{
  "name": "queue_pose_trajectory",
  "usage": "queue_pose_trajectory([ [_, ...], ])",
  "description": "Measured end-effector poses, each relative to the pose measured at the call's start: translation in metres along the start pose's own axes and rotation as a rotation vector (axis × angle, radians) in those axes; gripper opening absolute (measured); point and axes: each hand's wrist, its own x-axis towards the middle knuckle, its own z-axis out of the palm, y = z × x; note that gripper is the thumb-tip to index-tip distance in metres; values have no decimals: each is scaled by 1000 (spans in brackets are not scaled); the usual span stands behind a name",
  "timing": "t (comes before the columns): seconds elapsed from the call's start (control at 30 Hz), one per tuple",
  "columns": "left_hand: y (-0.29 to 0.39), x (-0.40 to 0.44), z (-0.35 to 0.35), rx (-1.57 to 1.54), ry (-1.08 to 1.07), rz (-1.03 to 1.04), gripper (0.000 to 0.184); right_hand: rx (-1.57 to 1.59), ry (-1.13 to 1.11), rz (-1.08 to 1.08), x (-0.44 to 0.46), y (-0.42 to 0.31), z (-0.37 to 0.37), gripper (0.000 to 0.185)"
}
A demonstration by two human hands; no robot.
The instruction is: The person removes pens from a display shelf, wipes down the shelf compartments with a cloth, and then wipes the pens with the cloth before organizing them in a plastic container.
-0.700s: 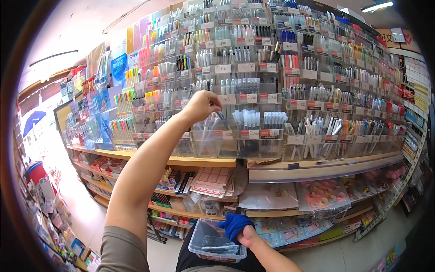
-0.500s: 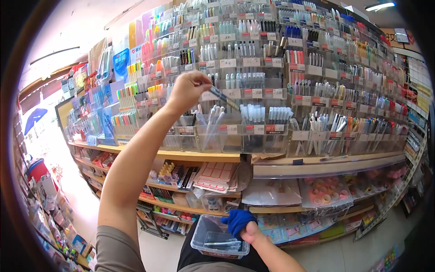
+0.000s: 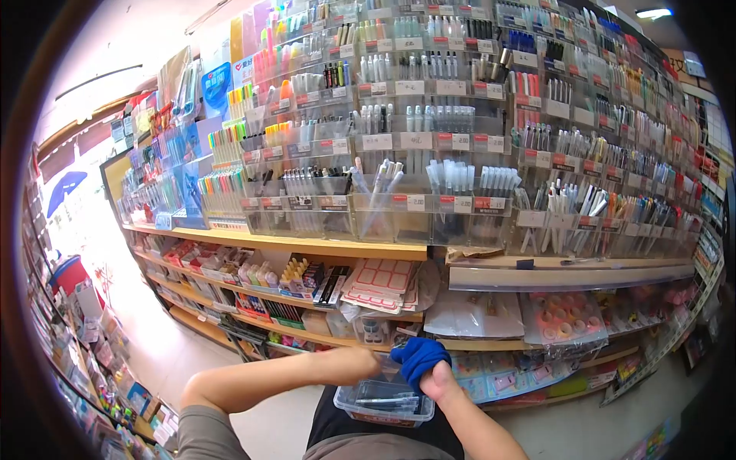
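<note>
My right hand (image 3: 438, 381) is closed round a bunched blue cloth (image 3: 421, 360) at the lower middle. Beside the cloth is my left hand (image 3: 360, 366), curled and blurred. Its fingertips point at the cloth, and whatever they hold cannot be made out. Below both hands a clear plastic box (image 3: 346, 406) sits at my lap, against my dark trousers. Several pens (image 3: 391, 402) lie inside it, and the cloth and hands cover part of its rim.
A tiered clear pen rack (image 3: 399, 218) with price tags and many pens fills the view ahead. Under it, wooden shelves (image 3: 330, 247) hold boxes, red-bordered label sheets (image 3: 379, 284) and a bag of round pink items (image 3: 566, 326). More goods stand along the left edge.
My left hand has come down from the pen rack, where it held a pen, to beside the blue cloth. My right hand still grips the cloth. The view has shifted slightly left.
</note>
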Motion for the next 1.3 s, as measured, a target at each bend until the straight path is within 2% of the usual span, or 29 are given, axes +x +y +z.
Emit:
queue_pose_trajectory([
  [0.03, -10, 12, 28, -1, -113, 20, 10, 8, 50, 6, -1, -1, 5, 20],
  [0.07, -15, 23, 53, 1, -226, 39, 11, -9, 0, -12, 2, 1, 2, 20],
  [0.13, 1, 41, 74, -86, -270, 1, 9, -50, -101, -46, 8, 5, -16, 21],
  [0.17, 3, 51, 92, -125, -234, 80, 9, -63, -153, -39, 10, 5, -21, 21],
  [0.23, 4, 66, 108, -201, -161, 236, 9, -94, -106, -58, 3, 1, -8, 20],
  [0.27, 0, 68, 112, -238, -97, 200, 10, -104, -82, -68, 1, 1, -2, 20],
  [0.33, 8, 61, 70, -313, 27, 127, 11, -158, -123, -156, 3, 3, -7, 18],
  [0.37, 10, 61, 41, -210, -20, 81, 14, -182, -159, -192, 6, 3, -15, 18],
  [0.4, 9, 58, 11, -258, -78, -42, 17, -204, -197, -228, 7, 4, -19, 18],
  [0.43, -2, 53, 5, -219, 140, -45, 16, -21, -30, -69, 5, 3, -8, 19],
  [0.5, -14, 43, -44, -146, 318, -265, 12, -62, -79, -30, 4, -2, -4, 17],
  [0.53, -18, 38, -74, 48, 516, -269, 11, -82, -103, -14, 4, -3, -4, 16],
  [0.57, -35, 31, -95, 39, 763, -224, 11, -82, -58, -52, 6, 2, -5, 17],
  [0.6, -49, 28, -117, 201, 954, -245, 8, -69, -40, -33, 5, 2, -4, 17],
  [0.63, -47, 21, -146, 149, 1031, -361, 7, -57, -22, -14, 3, 2, -1, 18],
  [0.7, -84, 12, -183, 289, 1177, -382, 7, -42, 9, -21, 0, 1, 2, 19],
  [0.77, -94, 6, -209, 356, 1188, -472, 11, -34, 33, -75, -1, 3, 5, 20],
  [0.9, -120, 17, -225, 228, 1010, -770, 16, -20, -114, -75, 6, 6, -15, 19],
  [1.0, -131, 26, -231, 260, 946, -867, 15, -26, -14, -42, 1, 3, -9, 19],
  [1.13, -142, 30, -239, 182, 906, -886, 14, -39, -104, -65, 2, 2, -12, 19],
  [1.3, -143, 36, -238, 35, 1048, -803, 14, -35, 13, -30, -4, -1, 2, 21],
])
